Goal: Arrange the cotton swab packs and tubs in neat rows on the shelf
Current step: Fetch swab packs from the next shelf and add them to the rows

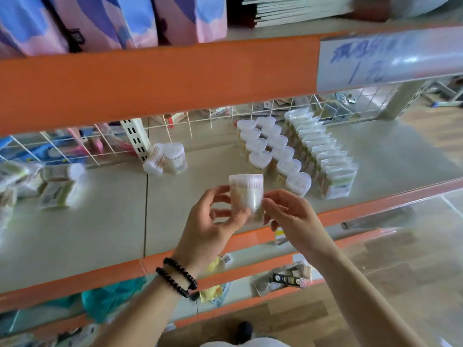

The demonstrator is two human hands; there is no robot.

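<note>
Hands meet around a clear plastic tub (246, 196) of cotton swabs, held upright above the front part of a grey shelf (100, 221) edged in orange. The left hand (210, 229), a double strand of dark beads (176, 276) at its wrist, curls its thumb and fingers round the tub's lower left side, the thumb tip pressed against the front wall. The right hand (290, 216) pinches the tub's lower right edge between thumb and forefinger, the other fingers loosely bent beneath. The tub's white lid stands just above both sets of fingertips.

Beyond the fingertips and to their right, two rows of lidded tubs (271, 151) run back toward a white wire grid (200, 123) at the rear of the shelf, the nearest tub just past the right hand's knuckles. Touching the far side of those rows stands a single file of flat swab packs (323, 156), upright and close together. Straight beyond the left hand's fingers, well apart from them, two loose tubs (166, 159) sit near a slotted upright, one tipped on its side. Far to the left of the left hand, several packs and tubs (57, 184) lie jumbled and blurred.

Above the hands runs the orange edge of a higher shelf, carrying pink-and-blue bags (100, 18) and a handwritten price label (375, 61) under clear plastic. Below the wrists, lower shelves hold small dark packets (288, 279) and teal wrapping (112, 299).
</note>
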